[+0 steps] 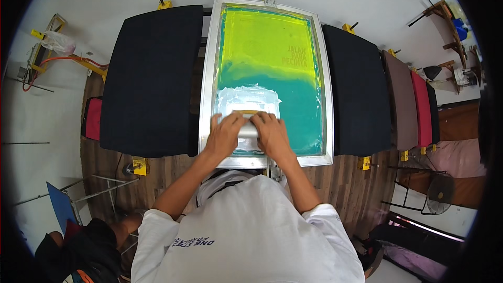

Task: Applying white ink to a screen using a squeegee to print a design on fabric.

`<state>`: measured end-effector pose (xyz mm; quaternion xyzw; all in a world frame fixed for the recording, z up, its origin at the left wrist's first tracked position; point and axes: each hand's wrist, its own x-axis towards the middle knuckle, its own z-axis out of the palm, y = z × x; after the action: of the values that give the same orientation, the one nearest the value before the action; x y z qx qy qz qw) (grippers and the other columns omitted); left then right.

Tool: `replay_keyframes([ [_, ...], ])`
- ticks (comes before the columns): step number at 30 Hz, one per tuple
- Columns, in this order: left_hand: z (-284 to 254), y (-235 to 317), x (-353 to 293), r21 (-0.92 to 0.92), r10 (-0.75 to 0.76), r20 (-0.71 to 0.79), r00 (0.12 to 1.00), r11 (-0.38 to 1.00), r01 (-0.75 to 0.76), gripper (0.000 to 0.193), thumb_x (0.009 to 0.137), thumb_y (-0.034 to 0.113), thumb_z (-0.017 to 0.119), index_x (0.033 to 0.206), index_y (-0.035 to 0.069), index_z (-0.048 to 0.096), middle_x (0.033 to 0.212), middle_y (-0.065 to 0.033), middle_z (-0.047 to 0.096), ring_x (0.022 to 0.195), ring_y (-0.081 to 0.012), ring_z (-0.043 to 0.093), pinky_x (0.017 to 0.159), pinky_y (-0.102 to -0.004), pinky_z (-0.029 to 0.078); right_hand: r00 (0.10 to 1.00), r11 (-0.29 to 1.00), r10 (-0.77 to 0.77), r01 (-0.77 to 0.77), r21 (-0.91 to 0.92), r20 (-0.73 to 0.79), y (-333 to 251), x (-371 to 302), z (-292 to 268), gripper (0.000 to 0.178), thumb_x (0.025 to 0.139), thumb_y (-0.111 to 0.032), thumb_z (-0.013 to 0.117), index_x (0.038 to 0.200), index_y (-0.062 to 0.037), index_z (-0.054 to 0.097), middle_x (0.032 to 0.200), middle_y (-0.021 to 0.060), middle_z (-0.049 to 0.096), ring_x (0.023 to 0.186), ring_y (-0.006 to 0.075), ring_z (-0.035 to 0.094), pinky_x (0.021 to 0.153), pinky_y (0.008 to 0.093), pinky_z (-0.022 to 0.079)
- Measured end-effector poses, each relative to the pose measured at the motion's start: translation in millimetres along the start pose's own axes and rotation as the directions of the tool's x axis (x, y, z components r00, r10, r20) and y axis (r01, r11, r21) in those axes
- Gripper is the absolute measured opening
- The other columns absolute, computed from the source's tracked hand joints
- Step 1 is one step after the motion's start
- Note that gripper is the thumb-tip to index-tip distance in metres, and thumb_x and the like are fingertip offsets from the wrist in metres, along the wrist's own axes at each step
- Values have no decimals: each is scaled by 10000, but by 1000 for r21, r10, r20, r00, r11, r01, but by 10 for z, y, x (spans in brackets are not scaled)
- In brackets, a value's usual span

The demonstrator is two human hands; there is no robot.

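Observation:
My left hand (225, 134) and my right hand (272, 134) are side by side, fingers curled over a squeegee (248, 130) with a pale handle and a yellowish strip along its far edge. The squeegee rests low on a screen-printing frame (207, 89) of silvery metal. Its mesh (298, 112) is teal on the near side and yellow-green at the far end, with small lettering near the right edge. Around and beyond the squeegee, white ink (249, 96) is spread in a ragged patch. My fingers partly hide the squeegee's ends, and its blade is not visible.
Black fabric-covered boards (152, 84) flank the frame on both sides; on the right, a brown board (402, 102) and a red board (421, 107) follow. Yellow clamps (139, 166) sit along the row. A standing fan (440, 193) is at the right, and another person (86, 251) at lower left.

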<state>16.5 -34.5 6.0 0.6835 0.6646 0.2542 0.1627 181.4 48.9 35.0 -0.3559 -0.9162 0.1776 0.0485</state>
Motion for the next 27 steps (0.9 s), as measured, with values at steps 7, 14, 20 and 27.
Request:
replay_keyframes([
  [7, -111, 398, -601, -62, -18, 182, 983, 998, 30, 615, 707, -108, 651, 1300, 37, 577, 1314, -179, 581, 1272, -299, 544, 1066, -526, 301, 994, 985, 42, -59, 165, 105, -252, -650, -37, 562, 636, 62, 678, 1177, -65, 602, 1224, 155, 599, 1154, 363, 548, 898, 476, 455],
  [14, -224, 133, 64, -112, 0, -40, 999, 994, -5, 452, 760, -116, 563, 1162, 74, 644, 1089, -113, 687, 1083, -270, 634, 1035, -532, 314, 996, 996, 26, -34, 81, 89, -44, 80, -313, 437, 671, 14, 685, 1092, -100, 655, 1082, 114, 671, 1045, 345, 622, 827, 493, 494],
  [20, -72, -126, 244, -99, -31, -31, 999, 995, 27, 468, 742, -136, 569, 1161, 59, 644, 1132, -102, 684, 1098, -288, 625, 1005, -522, 330, 999, 999, 36, -37, 20, 22, 67, 300, -46, 456, 694, 13, 675, 1137, -93, 670, 1084, 110, 652, 1015, 358, 615, 827, 482, 514],
  [27, -125, 359, -601, -72, -35, 172, 985, 996, 48, 586, 699, -117, 639, 1260, 49, 602, 1267, -160, 607, 1193, -294, 592, 1024, -472, 324, 989, 991, 60, -75, 115, 132, -244, -602, 44, 620, 590, 31, 730, 1192, -68, 616, 1192, 121, 604, 1070, 345, 577, 835, 462, 515],
])
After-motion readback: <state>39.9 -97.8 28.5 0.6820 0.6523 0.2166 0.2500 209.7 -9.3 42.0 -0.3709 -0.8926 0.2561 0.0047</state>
